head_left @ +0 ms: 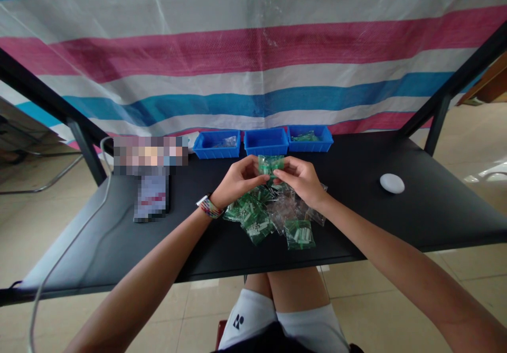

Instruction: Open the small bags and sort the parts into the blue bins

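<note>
Between my two hands is a small green plastic packet (271, 164) with pale pieces inside, held up over the table. My left hand (242, 178) pinches its left side, thumb in front. On its right side my right hand (299, 176) grips it between thumb and fingers. Beneath them lies a pile of similar green packets (253, 220) mixed with clear packets (283, 208) of dark contents. One green packet (300, 235) with white pieces lies at the near edge of the pile.
Behind the pile stand three blue bins: the left bin (217, 151) holds clear packets, the middle bin (266, 148) shows nothing inside, the right bin (311, 146) holds green packets. A white oval object (392, 183) rests at right. Blurred items (152, 194) and a cable (75, 237) are at left.
</note>
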Available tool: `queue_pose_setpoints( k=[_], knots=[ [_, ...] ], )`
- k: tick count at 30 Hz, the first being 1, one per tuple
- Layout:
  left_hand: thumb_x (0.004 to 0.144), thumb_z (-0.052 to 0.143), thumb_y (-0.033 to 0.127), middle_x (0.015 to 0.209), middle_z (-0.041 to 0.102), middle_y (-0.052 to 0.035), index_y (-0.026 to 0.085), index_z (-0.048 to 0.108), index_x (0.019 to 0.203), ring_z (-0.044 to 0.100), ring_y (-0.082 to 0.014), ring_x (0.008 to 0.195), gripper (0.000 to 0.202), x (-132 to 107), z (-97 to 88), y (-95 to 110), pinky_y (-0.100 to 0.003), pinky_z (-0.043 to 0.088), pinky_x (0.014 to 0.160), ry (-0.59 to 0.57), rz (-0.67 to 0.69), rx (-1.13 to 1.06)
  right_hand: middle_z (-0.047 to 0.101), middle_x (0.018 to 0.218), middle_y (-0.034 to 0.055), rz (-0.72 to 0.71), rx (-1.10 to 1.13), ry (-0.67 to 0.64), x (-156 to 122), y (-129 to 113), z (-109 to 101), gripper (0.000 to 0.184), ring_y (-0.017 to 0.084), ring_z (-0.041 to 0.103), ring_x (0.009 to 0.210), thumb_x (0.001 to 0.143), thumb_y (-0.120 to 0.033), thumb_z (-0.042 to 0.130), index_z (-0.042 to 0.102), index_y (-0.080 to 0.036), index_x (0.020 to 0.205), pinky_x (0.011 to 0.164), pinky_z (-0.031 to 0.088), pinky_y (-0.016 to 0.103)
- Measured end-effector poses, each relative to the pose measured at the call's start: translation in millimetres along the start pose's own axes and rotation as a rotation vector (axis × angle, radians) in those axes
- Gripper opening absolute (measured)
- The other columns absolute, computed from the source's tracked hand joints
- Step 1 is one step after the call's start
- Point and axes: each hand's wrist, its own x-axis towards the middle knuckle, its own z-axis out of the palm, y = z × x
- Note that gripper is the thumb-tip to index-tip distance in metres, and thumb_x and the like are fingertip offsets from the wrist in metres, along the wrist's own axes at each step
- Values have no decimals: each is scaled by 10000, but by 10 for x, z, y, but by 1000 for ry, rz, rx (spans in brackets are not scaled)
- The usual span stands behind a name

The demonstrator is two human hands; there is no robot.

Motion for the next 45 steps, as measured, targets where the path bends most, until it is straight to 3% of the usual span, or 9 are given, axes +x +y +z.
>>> queue_pose_setpoints(
  k=[17, 32, 36, 45],
  knots=[
    [770, 969, 356, 901, 777, -26, 167, 676, 1041, 760, -162, 779, 442, 22, -8, -53, -273, 617, 757, 23, -5, -51, 778, 905, 41, 29, -65, -72, -14, -16, -15, 371, 208, 731, 771, 769, -449, 939, 742, -214, 977, 765, 648, 384],
    [774, 962, 457, 897, 769, -22, 173, 653, 1013, 731, -154, 752, 483, 3, 2, 64, -271, 601, 738, -18, -31, -28, 785, 836, 52, -25, -136, -27, -61, -71, 26, 355, 187, 667, 639, 763, -456, 944, 793, -201, 958, 606, 587, 346],
    [803, 939, 468, 807, 741, -15, 167, 659, 944, 733, -166, 743, 435, -7, -14, 69, -258, 569, 698, -41, -50, 36, 778, 819, 44, -18, -105, -26, -72, -68, 32, 360, 177, 666, 617, 754, -427, 948, 784, -195, 975, 569, 574, 326],
    [798, 934, 495, 836, 759, -49, 152, 703, 898, 732, -187, 783, 425, -6, -24, 24, -290, 575, 737, -46, -62, 60, 773, 836, 37, -25, -132, -43, -82, -73, 16, 359, 175, 677, 620, 771, -412, 936, 758, -208, 1007, 570, 590, 326]
  ],
)
